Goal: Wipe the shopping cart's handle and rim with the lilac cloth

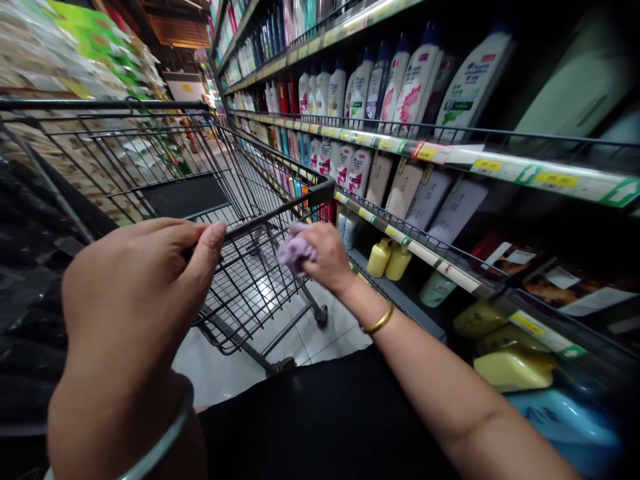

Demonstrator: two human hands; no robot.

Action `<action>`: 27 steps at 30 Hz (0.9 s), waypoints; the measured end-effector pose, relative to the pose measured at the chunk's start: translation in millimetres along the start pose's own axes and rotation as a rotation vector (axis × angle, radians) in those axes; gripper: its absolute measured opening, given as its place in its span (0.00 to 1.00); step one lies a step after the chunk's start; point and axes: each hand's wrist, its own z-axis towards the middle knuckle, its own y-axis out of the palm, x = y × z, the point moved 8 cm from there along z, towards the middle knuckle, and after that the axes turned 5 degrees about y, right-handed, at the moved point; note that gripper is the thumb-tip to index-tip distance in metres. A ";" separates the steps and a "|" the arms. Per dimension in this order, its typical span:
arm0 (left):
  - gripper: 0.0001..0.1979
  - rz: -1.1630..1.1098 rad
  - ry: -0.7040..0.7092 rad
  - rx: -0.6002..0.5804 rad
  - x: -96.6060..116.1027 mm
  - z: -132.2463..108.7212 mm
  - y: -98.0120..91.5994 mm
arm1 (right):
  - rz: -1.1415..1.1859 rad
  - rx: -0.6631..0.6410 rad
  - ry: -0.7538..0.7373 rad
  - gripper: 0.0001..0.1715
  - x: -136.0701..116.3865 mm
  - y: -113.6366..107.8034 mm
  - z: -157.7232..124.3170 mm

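My left hand [135, 287], large and close to the camera, is closed on the near top rail of a metal shopping cart [273, 215]. The thumb and index finger come together at the rail's visible end, and the other fingers are hidden behind the hand. My right hand [327, 257] grips a crumpled light purple cloth [296, 251], which sticks out past the fingers to the left. That hand is over the cart's near right side, just below the rail. The cart's wire basket shows bare mesh, with tiled floor visible through it.
Shelves of shampoo bottles [415, 83] run along the right, edged with price labels [495, 165]. Yellow pump bottles [380, 258] stand on a lower shelf. Stacked packages [65, 67] rise at the left. A cart wheel [321, 315] rests on the tiled floor [320, 337].
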 end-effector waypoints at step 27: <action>0.28 0.327 0.015 0.081 -8.5 14.6 29.6 | -0.034 0.016 -0.244 0.14 -57.5 41.8 -43.7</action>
